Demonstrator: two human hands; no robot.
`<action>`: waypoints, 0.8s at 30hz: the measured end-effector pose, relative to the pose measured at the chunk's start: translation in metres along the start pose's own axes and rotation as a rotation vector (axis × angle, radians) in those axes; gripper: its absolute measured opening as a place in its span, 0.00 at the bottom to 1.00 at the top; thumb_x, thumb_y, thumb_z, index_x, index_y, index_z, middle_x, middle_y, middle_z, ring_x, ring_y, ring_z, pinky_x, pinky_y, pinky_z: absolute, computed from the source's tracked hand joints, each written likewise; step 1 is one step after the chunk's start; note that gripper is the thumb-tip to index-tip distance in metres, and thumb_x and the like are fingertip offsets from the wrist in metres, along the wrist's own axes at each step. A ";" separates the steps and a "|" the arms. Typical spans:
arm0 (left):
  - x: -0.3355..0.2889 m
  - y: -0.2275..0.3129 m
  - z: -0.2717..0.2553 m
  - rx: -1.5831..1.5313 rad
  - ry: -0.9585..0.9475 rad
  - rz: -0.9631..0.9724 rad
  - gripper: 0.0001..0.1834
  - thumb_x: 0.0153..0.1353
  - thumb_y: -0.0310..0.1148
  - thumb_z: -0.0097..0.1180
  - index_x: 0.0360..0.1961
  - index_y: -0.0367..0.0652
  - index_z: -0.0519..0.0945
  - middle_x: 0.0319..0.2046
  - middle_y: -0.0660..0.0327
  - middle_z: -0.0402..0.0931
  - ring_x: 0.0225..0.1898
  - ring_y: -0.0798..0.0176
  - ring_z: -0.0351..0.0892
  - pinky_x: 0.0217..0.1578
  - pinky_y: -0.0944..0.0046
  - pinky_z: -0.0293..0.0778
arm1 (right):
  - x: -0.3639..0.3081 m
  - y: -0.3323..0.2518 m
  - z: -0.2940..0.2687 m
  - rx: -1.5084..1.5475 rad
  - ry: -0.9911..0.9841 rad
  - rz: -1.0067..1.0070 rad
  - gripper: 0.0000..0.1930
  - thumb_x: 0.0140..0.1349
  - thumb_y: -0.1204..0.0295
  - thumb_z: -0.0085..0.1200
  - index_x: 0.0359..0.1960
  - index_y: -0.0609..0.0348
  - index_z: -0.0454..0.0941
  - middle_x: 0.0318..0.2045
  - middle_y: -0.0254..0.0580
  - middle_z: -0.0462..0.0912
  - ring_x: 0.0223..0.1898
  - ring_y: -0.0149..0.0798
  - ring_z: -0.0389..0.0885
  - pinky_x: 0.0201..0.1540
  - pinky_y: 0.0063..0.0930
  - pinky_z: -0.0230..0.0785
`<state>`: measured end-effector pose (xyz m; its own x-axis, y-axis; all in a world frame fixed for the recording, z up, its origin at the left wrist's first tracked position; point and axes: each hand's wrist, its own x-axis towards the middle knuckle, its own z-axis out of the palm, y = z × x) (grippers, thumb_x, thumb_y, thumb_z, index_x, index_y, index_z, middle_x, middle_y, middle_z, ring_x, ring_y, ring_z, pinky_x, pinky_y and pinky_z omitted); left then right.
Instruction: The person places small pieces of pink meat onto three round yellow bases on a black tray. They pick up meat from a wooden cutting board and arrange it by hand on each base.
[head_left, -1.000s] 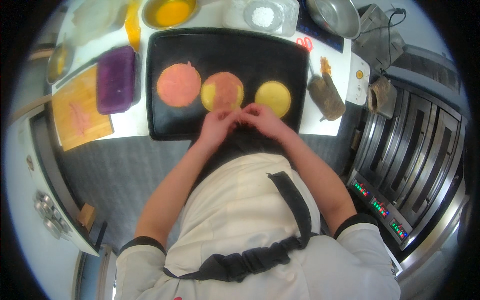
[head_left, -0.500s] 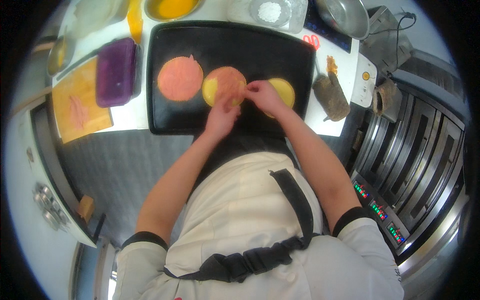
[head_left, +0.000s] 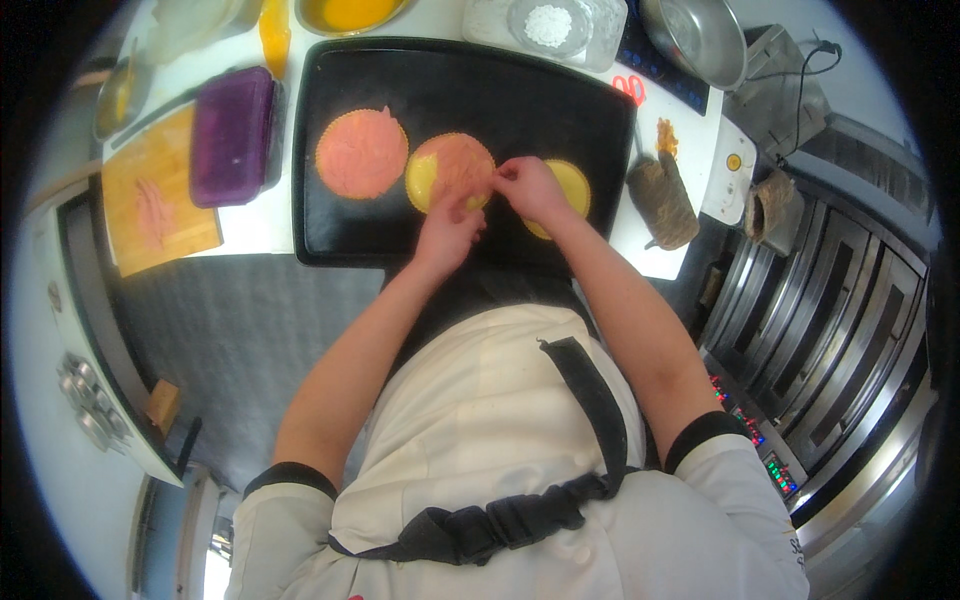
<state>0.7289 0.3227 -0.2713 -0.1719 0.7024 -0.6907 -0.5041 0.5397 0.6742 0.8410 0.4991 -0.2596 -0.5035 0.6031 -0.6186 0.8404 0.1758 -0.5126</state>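
Three round, scalloped-edged dough bases lie on a black baking tray. Thin pink slices, looking like ham, cover the left base almost to its rim. On the middle base, pink ham covers much of the top, while yellow shows at its left and near side. The right base looks plain yellow and is partly hidden by my right hand. That hand pinches at the middle base's right edge, seemingly on ham. Curled over the near edge, my left hand has its fingertips closed against the ham.
On the left are a wooden board with pink scraps and a purple container. A bowl of orange liquid and a bowl of white powder stand behind the tray. Red-handled scissors and a brown mitt lie at right.
Both hands stay at the middle base, their fingers shifting only slightly. The surroundings have moved a little in the picture.
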 end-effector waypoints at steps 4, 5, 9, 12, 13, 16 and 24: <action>0.000 0.001 0.001 0.001 0.007 -0.020 0.27 0.76 0.31 0.63 0.74 0.43 0.75 0.39 0.62 0.85 0.34 0.69 0.81 0.37 0.67 0.79 | 0.002 -0.005 0.000 -0.055 -0.012 0.056 0.16 0.68 0.58 0.67 0.45 0.58 0.94 0.42 0.55 0.93 0.45 0.56 0.93 0.51 0.47 0.84; -0.001 0.001 0.001 0.012 0.011 -0.030 0.27 0.77 0.31 0.63 0.74 0.43 0.75 0.39 0.62 0.85 0.34 0.69 0.81 0.38 0.67 0.79 | 0.002 -0.006 0.000 -0.078 -0.015 0.069 0.16 0.68 0.57 0.67 0.44 0.58 0.94 0.42 0.55 0.93 0.45 0.56 0.93 0.51 0.48 0.84; -0.002 -0.002 0.001 -0.025 0.019 0.000 0.25 0.74 0.27 0.62 0.71 0.40 0.78 0.37 0.60 0.85 0.35 0.67 0.83 0.37 0.66 0.80 | 0.003 -0.013 0.000 -0.151 -0.017 0.138 0.17 0.67 0.54 0.68 0.41 0.56 0.94 0.42 0.55 0.93 0.46 0.56 0.93 0.51 0.49 0.84; -0.002 -0.008 -0.002 0.015 0.009 0.002 0.24 0.77 0.30 0.63 0.70 0.39 0.77 0.38 0.61 0.85 0.35 0.68 0.82 0.38 0.66 0.80 | 0.002 -0.016 0.001 -0.188 -0.001 0.194 0.18 0.66 0.52 0.68 0.41 0.54 0.94 0.42 0.54 0.93 0.47 0.56 0.92 0.51 0.50 0.84; -0.004 -0.011 -0.002 0.015 0.016 -0.007 0.23 0.77 0.30 0.62 0.69 0.39 0.78 0.37 0.61 0.85 0.35 0.68 0.82 0.38 0.66 0.80 | 0.002 -0.016 0.002 -0.195 0.005 0.199 0.18 0.66 0.52 0.68 0.41 0.54 0.94 0.43 0.54 0.93 0.48 0.56 0.92 0.51 0.50 0.84; -0.007 -0.018 -0.004 0.024 0.011 -0.010 0.21 0.77 0.30 0.62 0.67 0.37 0.79 0.37 0.61 0.85 0.35 0.68 0.82 0.38 0.66 0.79 | 0.001 -0.018 0.003 -0.217 0.022 0.205 0.17 0.66 0.53 0.67 0.41 0.53 0.94 0.43 0.53 0.93 0.48 0.57 0.92 0.51 0.50 0.84; -0.027 -0.022 -0.009 -0.018 0.006 -0.078 0.18 0.78 0.33 0.62 0.64 0.37 0.80 0.39 0.60 0.86 0.36 0.68 0.82 0.39 0.65 0.79 | -0.012 -0.019 0.003 -0.234 0.187 -0.151 0.12 0.72 0.63 0.60 0.51 0.51 0.87 0.49 0.48 0.91 0.51 0.56 0.90 0.51 0.52 0.84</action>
<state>0.7372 0.2873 -0.2695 -0.1360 0.6556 -0.7428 -0.5311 0.5847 0.6133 0.8304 0.4865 -0.2447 -0.5987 0.6851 -0.4151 0.7932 0.4351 -0.4260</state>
